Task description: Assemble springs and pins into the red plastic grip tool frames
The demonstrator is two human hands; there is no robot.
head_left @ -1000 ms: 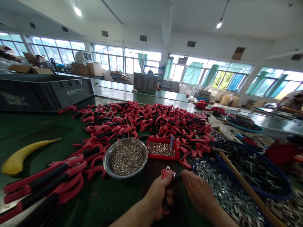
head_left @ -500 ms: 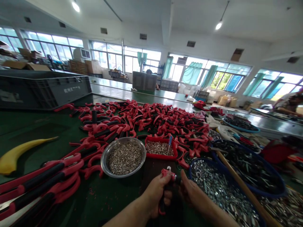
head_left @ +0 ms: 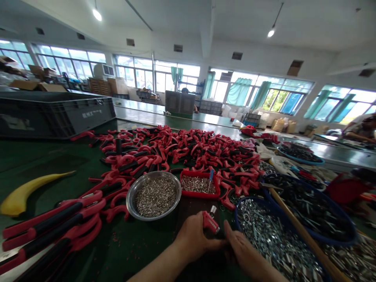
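Note:
My left hand (head_left: 192, 237) is closed around a red plastic tool handle (head_left: 210, 222), its thumb stretched toward the right hand. A shiny metal fitting (head_left: 213, 210) sticks up from the handle's top. Close on the right is my right hand (head_left: 243, 248), thumb raised and fingers bent in shadow by the left thumb; what they hold, if anything, is hidden. Just beyond the hands stand a metal bowl (head_left: 129, 205) of small metal pins and a red tray (head_left: 199, 194) of longer pins. A blue-handled tool (head_left: 211, 175) leans in the tray.
Red and black tool handles (head_left: 188, 147) lie heaped behind the bowls. Blue basins of metal parts (head_left: 264, 219) and dark parts (head_left: 311, 211) stand right, a wooden-handled hammer (head_left: 296, 223) across them. Left are a banana (head_left: 26, 194), long red-black tools (head_left: 58, 219) and a grey crate (head_left: 58, 117).
The red handle has turned in my left hand, its printed side now showing. My left thumb has swung down and right, and both hands have dropped slightly.

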